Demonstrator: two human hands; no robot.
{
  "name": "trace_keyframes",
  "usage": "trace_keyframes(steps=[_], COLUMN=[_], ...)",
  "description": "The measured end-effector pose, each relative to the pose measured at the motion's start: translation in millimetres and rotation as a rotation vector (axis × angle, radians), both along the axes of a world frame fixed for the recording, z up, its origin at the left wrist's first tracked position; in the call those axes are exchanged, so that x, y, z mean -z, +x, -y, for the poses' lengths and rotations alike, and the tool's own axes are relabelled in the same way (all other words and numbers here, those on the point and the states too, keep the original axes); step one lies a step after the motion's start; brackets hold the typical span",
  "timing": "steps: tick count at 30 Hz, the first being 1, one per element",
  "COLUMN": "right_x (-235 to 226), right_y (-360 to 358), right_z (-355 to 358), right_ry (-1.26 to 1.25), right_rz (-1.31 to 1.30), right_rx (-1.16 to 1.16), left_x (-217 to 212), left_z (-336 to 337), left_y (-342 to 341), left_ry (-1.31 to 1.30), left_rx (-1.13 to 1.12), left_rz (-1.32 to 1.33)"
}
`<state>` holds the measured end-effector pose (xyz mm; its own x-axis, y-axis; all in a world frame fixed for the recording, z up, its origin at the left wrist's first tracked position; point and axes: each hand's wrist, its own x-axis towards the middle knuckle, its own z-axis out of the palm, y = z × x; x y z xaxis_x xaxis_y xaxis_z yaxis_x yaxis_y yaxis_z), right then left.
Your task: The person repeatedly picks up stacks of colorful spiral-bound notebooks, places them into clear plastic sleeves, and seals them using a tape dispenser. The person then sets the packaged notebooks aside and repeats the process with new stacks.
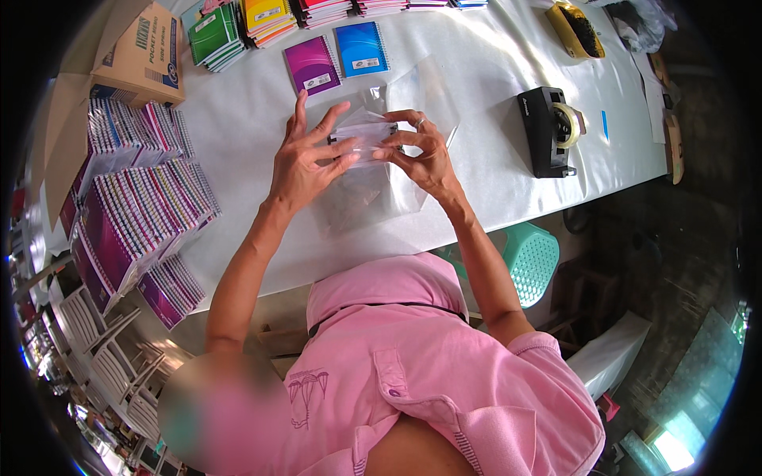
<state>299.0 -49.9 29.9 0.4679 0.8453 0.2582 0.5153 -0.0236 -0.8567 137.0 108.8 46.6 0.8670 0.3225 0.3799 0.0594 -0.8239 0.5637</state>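
Between my hands, above the table, is a stack of small clear plastic bags [363, 136] with dark bits at its left and right edges. My left hand [308, 159] pinches the near left side with thumb and a finger, while its other fingers stretch up and away. On the other side, my right hand [422, 152], with a ring on one finger, grips the plastic between thumb and bent fingers. More clear plastic [397, 186] lies on the table underneath. Just beyond my hands lie a purple spiral notebook [312, 63] and a blue spiral notebook [362, 49].
Stacks of spiral notebooks [147, 202] and a cardboard box [143, 59] fill the left side. Colored notebook piles [216, 36] line the far edge. Rightward stand a black tape dispenser [544, 131] and a yellow container [575, 32]. A green stool [532, 262] is below the table edge.
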Motion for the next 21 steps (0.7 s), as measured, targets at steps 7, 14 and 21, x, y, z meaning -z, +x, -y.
trace_keyframes(steps=[7, 14, 21], right_x=[-10.5, -20.1, -21.4], right_y=[14.4, 23.3, 20.6], right_z=[-9.9, -23.9, -17.7], right_ry=[-0.073, -0.201, -0.114], right_rz=[-0.160, -0.624, -0.301], right_rx=[-0.007, -0.110, -0.192], left_x=[-4.0, -2.5, -37.6], left_z=[5.2, -47.3, -15.0], left_y=[18.8, 34.9, 15.1], left_ry=[-0.600, -0.980, 0.142], left_rx=[-0.087, 0.405, 0.266], left_rz=[0.157, -0.475, -0.423])
